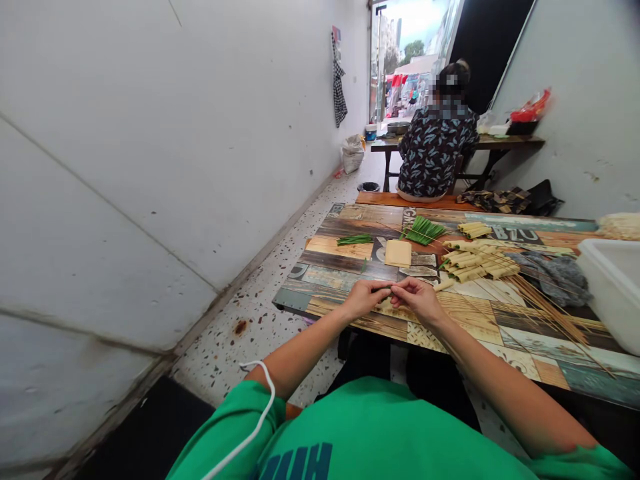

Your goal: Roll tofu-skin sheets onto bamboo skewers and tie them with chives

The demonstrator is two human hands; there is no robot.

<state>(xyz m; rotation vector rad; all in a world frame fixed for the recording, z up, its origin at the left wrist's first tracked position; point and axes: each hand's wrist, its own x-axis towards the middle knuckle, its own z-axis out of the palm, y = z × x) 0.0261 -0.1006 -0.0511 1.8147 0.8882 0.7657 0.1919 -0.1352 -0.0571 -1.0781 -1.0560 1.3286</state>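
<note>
Both my hands meet above the near edge of the wood-patterned table, fingertips pinched together. My left hand [366, 297] and my right hand [416, 297] are closed around something small and dark that I cannot make out. Just beyond them lies a stack of square, pale yellow sheets, like tofu skin [399, 253]. To its left is a small bundle of cut green stalks [354, 239]. Behind the stack, a row of green stalks [424, 230] lies with thin sticks across it. Right of the stack, pale yellow rolls with green filling [477, 261] are piled up, some on skewers.
Loose bamboo skewers [547, 308] and a grey cloth [553, 277] lie on the right, beside a white plastic tub [613, 290]. A bench [375, 199] stands behind the table. A person in a patterned shirt [437, 150] sits there, facing another table [510, 142]. A wall runs along the left.
</note>
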